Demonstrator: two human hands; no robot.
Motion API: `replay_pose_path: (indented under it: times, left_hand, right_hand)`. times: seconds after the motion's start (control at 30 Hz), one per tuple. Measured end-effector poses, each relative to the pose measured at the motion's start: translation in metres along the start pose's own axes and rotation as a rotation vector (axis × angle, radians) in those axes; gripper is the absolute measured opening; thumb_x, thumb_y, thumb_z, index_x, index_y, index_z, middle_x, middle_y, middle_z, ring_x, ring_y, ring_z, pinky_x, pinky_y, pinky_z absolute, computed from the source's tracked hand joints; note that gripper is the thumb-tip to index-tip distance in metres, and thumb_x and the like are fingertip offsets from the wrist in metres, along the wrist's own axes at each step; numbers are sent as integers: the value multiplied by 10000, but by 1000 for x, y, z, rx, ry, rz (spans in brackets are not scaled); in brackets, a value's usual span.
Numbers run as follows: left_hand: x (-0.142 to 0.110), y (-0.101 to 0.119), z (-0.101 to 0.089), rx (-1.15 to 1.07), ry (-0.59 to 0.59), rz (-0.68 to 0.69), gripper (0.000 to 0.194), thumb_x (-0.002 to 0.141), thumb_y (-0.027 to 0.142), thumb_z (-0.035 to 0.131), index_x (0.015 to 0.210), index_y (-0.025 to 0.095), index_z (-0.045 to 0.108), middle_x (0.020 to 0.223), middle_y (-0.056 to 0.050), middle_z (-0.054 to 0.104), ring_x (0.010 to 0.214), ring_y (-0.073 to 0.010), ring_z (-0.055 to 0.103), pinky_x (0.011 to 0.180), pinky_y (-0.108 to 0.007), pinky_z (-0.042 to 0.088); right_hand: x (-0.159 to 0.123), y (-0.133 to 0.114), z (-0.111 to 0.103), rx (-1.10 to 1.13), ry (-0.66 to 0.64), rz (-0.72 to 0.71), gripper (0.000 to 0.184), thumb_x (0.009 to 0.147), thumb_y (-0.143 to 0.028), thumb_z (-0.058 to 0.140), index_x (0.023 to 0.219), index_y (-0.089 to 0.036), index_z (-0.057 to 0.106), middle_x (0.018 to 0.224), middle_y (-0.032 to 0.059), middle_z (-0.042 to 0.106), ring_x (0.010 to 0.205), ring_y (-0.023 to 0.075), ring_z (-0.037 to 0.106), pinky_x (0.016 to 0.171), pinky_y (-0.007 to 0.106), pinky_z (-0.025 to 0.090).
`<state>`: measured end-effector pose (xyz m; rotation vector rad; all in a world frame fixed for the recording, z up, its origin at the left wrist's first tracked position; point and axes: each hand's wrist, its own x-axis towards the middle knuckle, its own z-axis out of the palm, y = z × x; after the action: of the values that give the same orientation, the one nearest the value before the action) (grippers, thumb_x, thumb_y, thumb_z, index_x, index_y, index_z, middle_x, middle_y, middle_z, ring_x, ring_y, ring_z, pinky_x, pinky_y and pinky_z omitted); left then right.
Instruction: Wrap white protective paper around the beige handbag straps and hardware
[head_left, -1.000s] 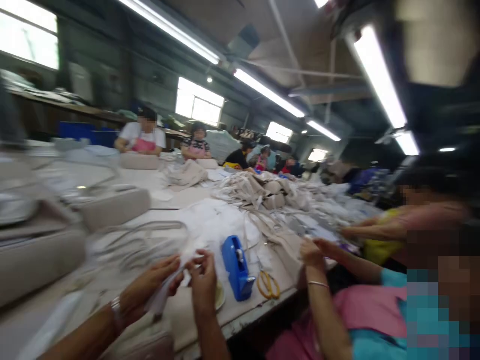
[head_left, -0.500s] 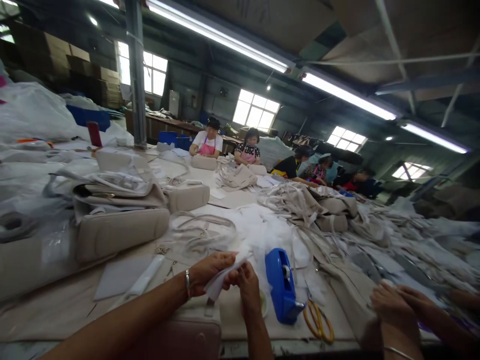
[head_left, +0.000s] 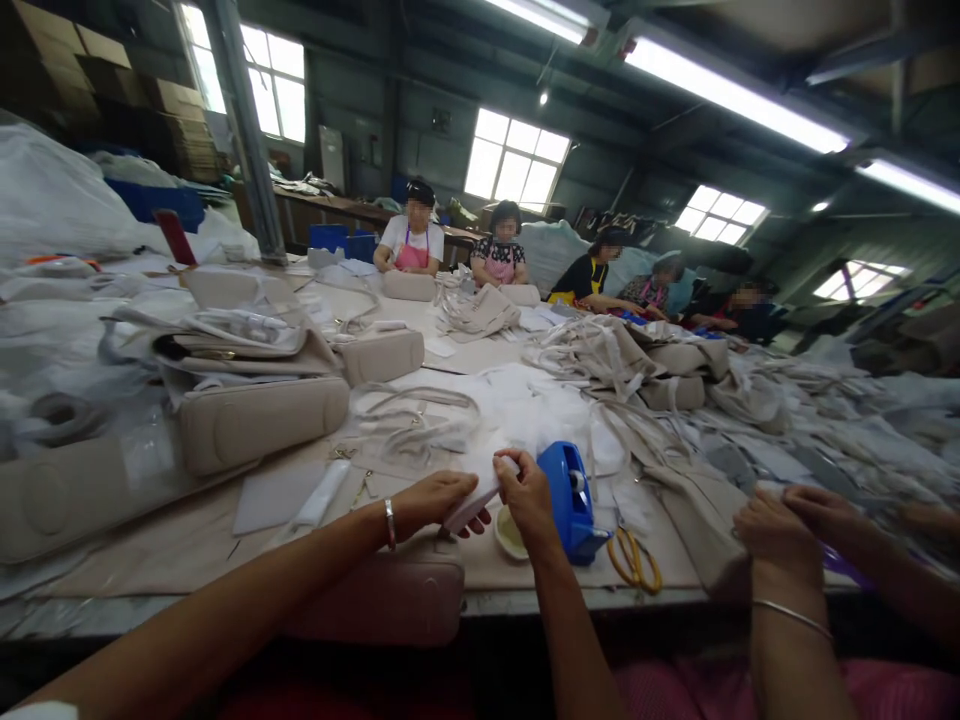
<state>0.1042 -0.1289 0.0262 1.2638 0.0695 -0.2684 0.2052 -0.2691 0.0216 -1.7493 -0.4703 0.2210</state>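
Note:
My left hand [head_left: 439,508], with a silver bracelet on its wrist, is closed round the lower part of a folded thin white sheet [head_left: 466,508]. At the sheet's upper end, my right hand [head_left: 529,495] pinches it between thumb and fingers. Below my hands a beige handbag [head_left: 420,590] lies over the table's front edge, its upper part partly hidden by my left arm. Right beside my right hand stands a blue tape dispenser [head_left: 571,505]. A round pale dish or roll [head_left: 511,535] sits partly behind my right wrist.
Yellow-handled scissors [head_left: 634,560] lie right of the dispenser. Beige handbags [head_left: 262,420] are stacked at left, and a heap of beige bag pieces [head_left: 637,355] lies at right. A co-worker's hands [head_left: 787,530] work close on the right. Several people sit across the table.
The white sheet, loose and fanned out before, is now a narrower folded strip. My right hand has shifted to its upper end. The whole view has tilted downward.

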Motion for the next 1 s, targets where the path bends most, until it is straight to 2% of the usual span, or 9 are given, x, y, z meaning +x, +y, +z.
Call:
replay_pose_path:
  times: [0.1,0.23,0.37,0.5,0.67,0.77,0.87,0.93,1.0]
  left_hand:
    - [-13,1,-10,-104,-5,-66,467,856,517,545,1015,83,619,1014,-204,669,877,-242,657,755,-330,487]
    - [-16,-4,-13,-210,39,-81,396,820,451,628,978,88,630,1015,-191,668,931,-257,643,794,-357,484]
    - [-14,-12,-11,-235,30,-43,414,795,460,658,927,68,671,962,-175,675,785,-199,636,762,-317,478]
    - [-14,-15,-11,-258,73,-27,447,753,510,692,887,83,688,900,-146,681,763,-184,620,756,-303,472]
    - [-12,-8,-3,-263,230,-78,444,667,424,788,942,89,690,845,-107,686,740,-162,610,670,-239,464]
    - [-6,-10,4,-266,361,-118,367,665,326,787,911,76,681,787,-88,676,677,-142,595,585,-207,454]
    - [0,-16,7,-305,396,-144,234,731,251,712,843,51,664,774,-115,665,665,-152,605,608,-234,502]
    - [3,-18,7,-299,416,-154,189,768,217,675,827,40,651,796,-133,663,654,-145,605,615,-242,524]
    - [5,-18,5,-258,447,-166,183,795,213,660,851,40,642,816,-131,660,633,-128,598,588,-230,529]
  right_hand:
    - [-10,10,9,220,56,56,471,811,-509,583,1109,-146,555,701,-14,529,566,97,484,498,216,410]
    - [-41,30,26,358,74,123,542,827,-536,558,1210,-164,465,1085,94,574,793,143,576,648,280,514]
    - [-66,36,43,235,6,132,479,849,-492,539,1188,-158,479,1003,96,619,757,164,596,656,302,508]
    - [-65,25,57,45,104,122,322,871,-405,498,1101,-179,504,1030,97,616,845,190,603,718,315,494]
    - [-57,10,64,-198,119,8,196,883,-294,449,1050,-201,487,1054,75,573,906,200,605,817,356,471]
    - [-67,7,63,-255,90,-52,233,851,-224,458,1080,-200,498,1075,74,545,950,200,593,829,353,474]
    - [-83,7,43,-190,-31,-76,455,790,-225,569,1237,-227,484,1160,65,537,996,184,574,831,314,484]
    - [-87,13,8,-142,-77,-38,502,788,-287,604,1275,-241,491,1167,61,568,1003,184,575,813,296,485]
    - [-79,24,-43,-225,77,30,391,837,-385,541,1187,-213,567,1095,74,618,969,197,586,817,311,468]
